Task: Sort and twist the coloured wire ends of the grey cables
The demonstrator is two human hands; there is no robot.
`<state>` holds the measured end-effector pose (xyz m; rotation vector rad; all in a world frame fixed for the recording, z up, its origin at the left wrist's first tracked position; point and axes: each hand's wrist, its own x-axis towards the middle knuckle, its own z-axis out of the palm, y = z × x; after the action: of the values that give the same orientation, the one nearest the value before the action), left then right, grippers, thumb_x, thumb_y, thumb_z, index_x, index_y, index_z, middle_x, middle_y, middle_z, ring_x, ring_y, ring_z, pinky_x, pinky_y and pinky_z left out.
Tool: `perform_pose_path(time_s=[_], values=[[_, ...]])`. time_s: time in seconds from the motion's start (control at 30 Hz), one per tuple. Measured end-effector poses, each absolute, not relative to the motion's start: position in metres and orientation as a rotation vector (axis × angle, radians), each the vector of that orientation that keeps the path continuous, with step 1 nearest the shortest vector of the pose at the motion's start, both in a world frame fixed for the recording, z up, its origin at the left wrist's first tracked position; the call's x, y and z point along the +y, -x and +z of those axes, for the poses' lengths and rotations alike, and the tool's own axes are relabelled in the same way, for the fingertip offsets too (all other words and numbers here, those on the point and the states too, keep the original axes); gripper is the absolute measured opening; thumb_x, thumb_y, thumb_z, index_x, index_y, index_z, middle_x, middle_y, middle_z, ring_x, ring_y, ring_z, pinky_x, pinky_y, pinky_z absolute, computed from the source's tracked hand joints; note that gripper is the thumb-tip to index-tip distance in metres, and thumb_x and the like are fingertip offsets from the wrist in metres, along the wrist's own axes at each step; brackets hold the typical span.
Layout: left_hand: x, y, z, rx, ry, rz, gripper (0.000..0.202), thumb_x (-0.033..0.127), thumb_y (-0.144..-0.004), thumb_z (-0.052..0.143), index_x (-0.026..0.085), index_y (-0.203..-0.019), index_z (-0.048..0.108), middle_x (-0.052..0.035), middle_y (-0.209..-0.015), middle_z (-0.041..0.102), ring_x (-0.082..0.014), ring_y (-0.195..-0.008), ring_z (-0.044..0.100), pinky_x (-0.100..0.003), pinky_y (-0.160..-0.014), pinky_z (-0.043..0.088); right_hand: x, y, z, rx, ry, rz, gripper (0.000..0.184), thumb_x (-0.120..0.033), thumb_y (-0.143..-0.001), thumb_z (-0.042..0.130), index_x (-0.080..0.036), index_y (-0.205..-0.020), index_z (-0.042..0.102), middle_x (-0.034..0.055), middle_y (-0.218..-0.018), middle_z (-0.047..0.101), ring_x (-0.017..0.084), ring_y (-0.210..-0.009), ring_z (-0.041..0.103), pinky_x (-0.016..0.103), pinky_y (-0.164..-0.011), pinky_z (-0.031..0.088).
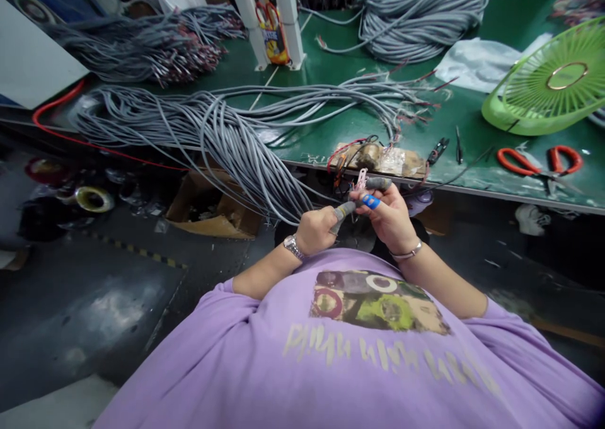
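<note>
My left hand (317, 228) is closed with a grey-covered thumb and finger pinched together at the end of a grey cable. Touching it from the right, my right hand (393, 218) pinches at the same cable end; grey covers and a blue band (370, 201) wrap its fingers. Small pinkish wires or a small part (362, 179) stick up between the hands, too small to make out. A thick bundle of grey cables (250, 155) hangs over the bench edge just left of my hands. The fingers hide most of the cable end.
Beyond my hands, a wooden block (406, 162) with tape and wires sits on the green bench edge (477, 177). Red-handled scissors (551, 167), small black cutters (438, 150) and a green fan (543, 85) are to the right. A cable coil (420, 16) lies behind; a cardboard box (215, 211) stands below.
</note>
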<state>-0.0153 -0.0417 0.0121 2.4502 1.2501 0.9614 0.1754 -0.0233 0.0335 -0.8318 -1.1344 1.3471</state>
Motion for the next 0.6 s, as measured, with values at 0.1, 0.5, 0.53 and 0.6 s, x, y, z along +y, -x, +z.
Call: perform_pose_path(time_s=[0.1,0.5,0.53,0.6], values=[[-0.040,0.016,0.017,1.280,-2.481,0.815,0.036,0.020,-0.080,0.051,0.018,-0.112,0.067,-0.0065,-0.088,0.072,-0.0171,-0.077,0.068,-0.027,-0.075,0.056,-0.025,-0.174,0.031,-1.160,0.828,1.347,0.044,-0.048,-0.076,0.076,-0.026,-0.103,0.048,0.0028,-0.095,0.070,0.018,-0.089,0.070,0.030,-0.069,0.059],[-0.042,0.014,0.032,1.536,-2.389,0.651,0.041,0.017,-0.081,0.051,0.014,-0.120,0.063,-0.0093,-0.096,0.073,-0.0210,-0.081,0.069,-0.029,-0.074,0.053,-0.031,-0.177,0.021,-1.574,0.765,0.989,0.028,-0.035,-0.080,0.075,-0.023,-0.102,0.062,0.0040,-0.097,0.066,0.017,-0.084,0.066,0.034,-0.084,0.056],[-0.041,0.015,0.033,1.560,-2.346,0.638,0.040,0.018,-0.083,0.050,0.014,-0.120,0.063,-0.0093,-0.094,0.073,-0.0210,-0.080,0.068,-0.029,-0.073,0.052,-0.031,-0.177,0.020,-1.620,0.767,0.953,0.025,-0.034,-0.081,0.074,-0.023,-0.100,0.063,0.0039,-0.094,0.065,0.017,-0.084,0.065,0.034,-0.083,0.056],[-0.040,0.018,0.035,1.596,-2.248,0.630,0.036,0.019,-0.085,0.051,0.013,-0.119,0.063,-0.0080,-0.084,0.072,-0.0199,-0.072,0.066,-0.028,-0.069,0.049,-0.031,-0.178,0.019,-1.695,0.768,0.909,0.020,-0.032,-0.083,0.072,-0.023,-0.097,0.063,0.0038,-0.091,0.065,0.018,-0.084,0.064,0.034,-0.080,0.056]])
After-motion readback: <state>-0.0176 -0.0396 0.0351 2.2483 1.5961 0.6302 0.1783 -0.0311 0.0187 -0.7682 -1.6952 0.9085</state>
